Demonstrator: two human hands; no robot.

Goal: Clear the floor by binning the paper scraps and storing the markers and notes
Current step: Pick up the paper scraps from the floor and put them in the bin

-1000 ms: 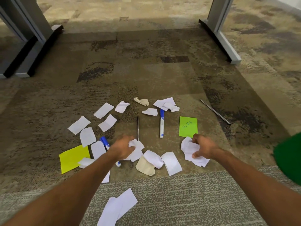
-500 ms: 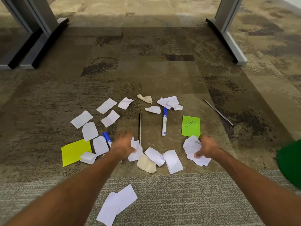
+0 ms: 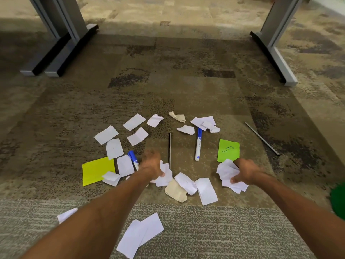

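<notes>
Honestly, my worry is over-grabbing: my left hand is clenched on white scraps just beside the half-buried blue marker, and could sweep it up for the bin. My right hand grips a crumpled wad touching the green note. Patterned carpet all round, grey desk legs beyond the note.

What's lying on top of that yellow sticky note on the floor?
One crumpled white scrap overlaps the yellow note's lower right corner. Another white scrap lies at its right edge. Whatever the scrap covers cannot be seen.
</notes>
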